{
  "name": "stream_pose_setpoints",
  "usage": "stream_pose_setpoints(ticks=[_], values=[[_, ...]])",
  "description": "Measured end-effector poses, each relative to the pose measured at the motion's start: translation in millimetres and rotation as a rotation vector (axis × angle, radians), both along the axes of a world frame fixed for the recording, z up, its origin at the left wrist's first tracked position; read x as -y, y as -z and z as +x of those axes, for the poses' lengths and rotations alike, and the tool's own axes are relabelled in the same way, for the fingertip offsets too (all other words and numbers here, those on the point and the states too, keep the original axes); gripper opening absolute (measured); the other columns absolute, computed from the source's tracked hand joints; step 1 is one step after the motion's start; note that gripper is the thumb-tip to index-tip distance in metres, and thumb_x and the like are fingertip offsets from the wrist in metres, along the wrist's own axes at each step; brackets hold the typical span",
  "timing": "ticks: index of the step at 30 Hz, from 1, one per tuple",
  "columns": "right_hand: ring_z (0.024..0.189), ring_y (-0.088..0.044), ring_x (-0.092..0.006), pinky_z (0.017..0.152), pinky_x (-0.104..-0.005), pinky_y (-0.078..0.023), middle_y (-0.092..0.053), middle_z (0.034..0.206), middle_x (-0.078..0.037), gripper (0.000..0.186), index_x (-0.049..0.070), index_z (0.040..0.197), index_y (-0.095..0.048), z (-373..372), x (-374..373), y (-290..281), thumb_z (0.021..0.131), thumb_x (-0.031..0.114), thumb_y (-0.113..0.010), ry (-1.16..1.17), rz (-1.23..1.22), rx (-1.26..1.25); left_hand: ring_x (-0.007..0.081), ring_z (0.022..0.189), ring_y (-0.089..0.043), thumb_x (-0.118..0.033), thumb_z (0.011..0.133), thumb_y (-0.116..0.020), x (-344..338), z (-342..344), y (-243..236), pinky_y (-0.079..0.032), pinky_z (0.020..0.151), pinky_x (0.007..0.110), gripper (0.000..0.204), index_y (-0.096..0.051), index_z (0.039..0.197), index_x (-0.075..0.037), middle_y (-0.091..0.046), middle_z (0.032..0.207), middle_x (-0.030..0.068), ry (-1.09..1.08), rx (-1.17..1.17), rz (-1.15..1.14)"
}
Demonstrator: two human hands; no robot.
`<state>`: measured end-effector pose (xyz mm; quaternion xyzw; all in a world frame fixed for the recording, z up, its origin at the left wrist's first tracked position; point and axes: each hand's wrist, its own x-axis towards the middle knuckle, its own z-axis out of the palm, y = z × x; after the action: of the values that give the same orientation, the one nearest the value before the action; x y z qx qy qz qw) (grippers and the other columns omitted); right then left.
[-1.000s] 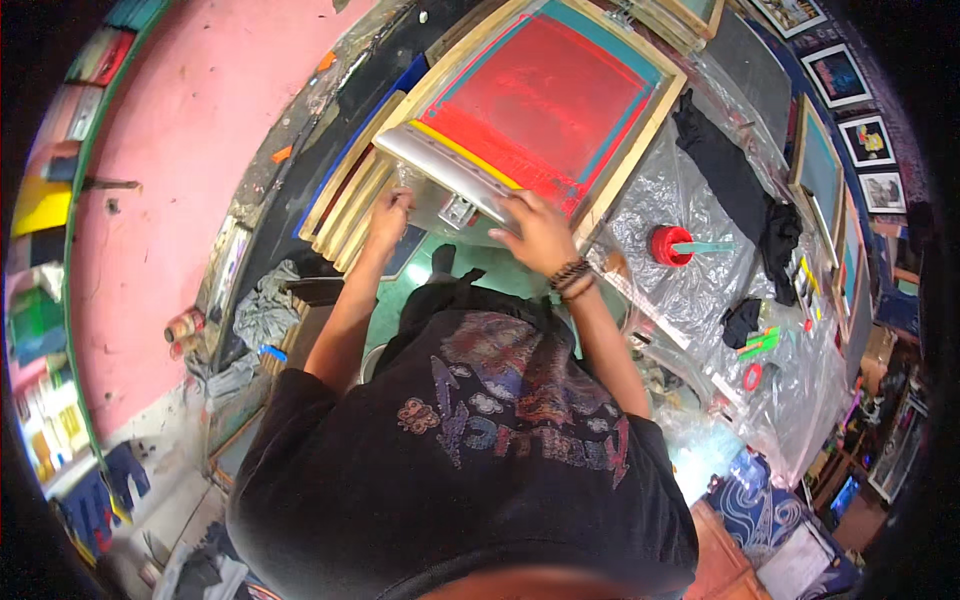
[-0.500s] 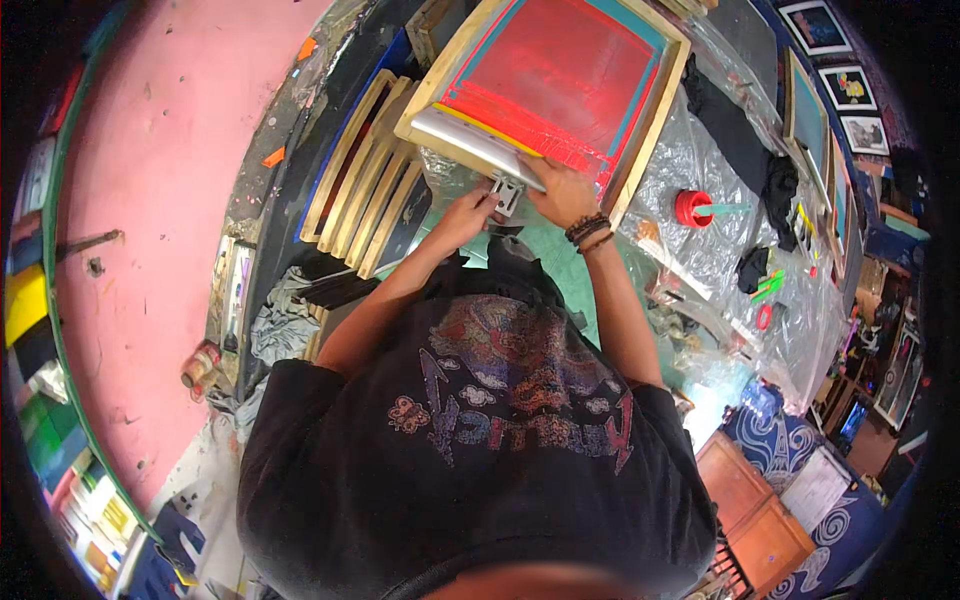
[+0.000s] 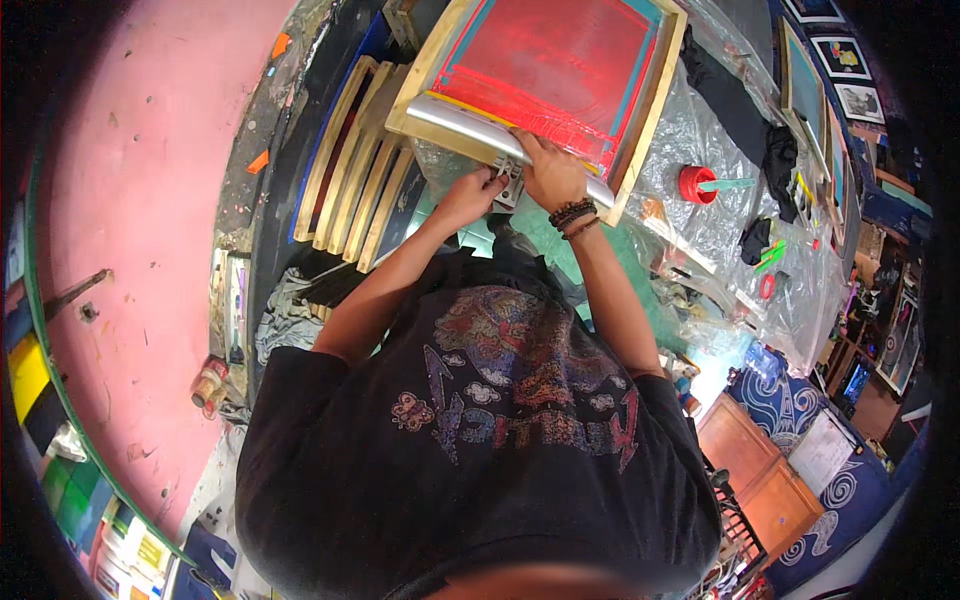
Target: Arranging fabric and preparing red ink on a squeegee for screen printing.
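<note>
A wooden-framed printing screen (image 3: 640,150) lies ahead of me, its mesh (image 3: 550,65) coated with red ink inside blue tape borders. Along its near edge rests a squeegee with a silver handle (image 3: 455,118) and a yellow blade edge. My right hand (image 3: 553,172) is closed over the squeegee's handle, right of its middle. Just below the frame's near edge, my left hand (image 3: 470,197) pinches a metal hinge clamp (image 3: 508,190). The fingertips of that hand are partly hidden against the clamp.
Several wooden frames (image 3: 345,170) stand stacked at left, beside a pink wall (image 3: 160,200). On the right, clear plastic sheeting (image 3: 720,260) carries a red ink tub (image 3: 696,185) with a pale green spatula (image 3: 728,184), a black cloth (image 3: 780,165) and green clips (image 3: 770,256).
My right hand has shifted slightly left and up, and the squeegee's right end now shows beyond it. The left hand stays at the clamp. The whole view has shifted a little.
</note>
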<state>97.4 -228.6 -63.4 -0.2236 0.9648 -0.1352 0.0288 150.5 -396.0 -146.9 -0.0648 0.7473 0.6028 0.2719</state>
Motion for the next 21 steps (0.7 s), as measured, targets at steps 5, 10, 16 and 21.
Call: stream_pose_setpoints(ticks=[5, 10, 16, 21], values=[[0.087, -0.070, -0.0330, 0.071, -0.0427, -0.058, -0.069, 0.107, -0.010, 0.051, 0.019, 0.128, -0.058, 2.0, 1.1, -7.1, 0.078, 0.007, -0.061, 0.008, 0.029, 0.001, 0.0205, 0.063, -0.065, -0.037, 0.100, -0.058, 0.2, -0.3, -1.1, -0.051, 0.063, 0.036, 0.042, -0.065, 0.097, 0.004, -0.066, 0.072, 0.0151, 0.023, -0.031, -0.102], [0.086, -0.067, -0.0320, 0.072, -0.0432, -0.055, -0.068, 0.102, -0.009, 0.054, 0.017, 0.127, -0.060, 11.3, 0.0, -25.4, 0.075, 0.001, -0.060, 0.011, -0.073, -0.148, 0.0234, 0.063, -0.067, -0.038, 0.100, -0.057, -1.5, 2.2, 6.3, -0.051, 0.062, 0.038, 0.042, -0.066, 0.097, 0.003, -0.065, 0.070, 0.0160, -0.020, -0.250, -0.108], [0.088, -0.066, -0.0311, 0.075, -0.0424, -0.054, -0.068, 0.102, -0.008, 0.057, 0.016, 0.126, -0.061, 13.0, 2.4, -30.3, 0.073, -0.003, -0.059, 0.023, -0.087, -0.146, 0.0311, 0.073, -0.069, -0.038, 0.098, -0.058, 0.4, 1.9, -1.2, -0.052, 0.068, 0.043, 0.043, -0.067, 0.104, 0.003, -0.068, 0.078, 0.0210, -0.001, -0.074, -0.077], [0.091, -0.067, -0.0304, 0.078, -0.0414, -0.055, -0.069, 0.106, -0.007, 0.056, 0.016, 0.125, -0.063, 11.8, 5.5, -29.1, 0.073, -0.004, -0.060, 0.013, -0.086, -0.143, 0.0420, 0.095, -0.066, -0.039, 0.098, -0.056, 3.8, 3.5, -0.9, -0.050, 0.083, 0.048, 0.043, -0.068, 0.111, 0.000, -0.069, 0.099, 0.0261, -0.025, -0.154, -0.081]])
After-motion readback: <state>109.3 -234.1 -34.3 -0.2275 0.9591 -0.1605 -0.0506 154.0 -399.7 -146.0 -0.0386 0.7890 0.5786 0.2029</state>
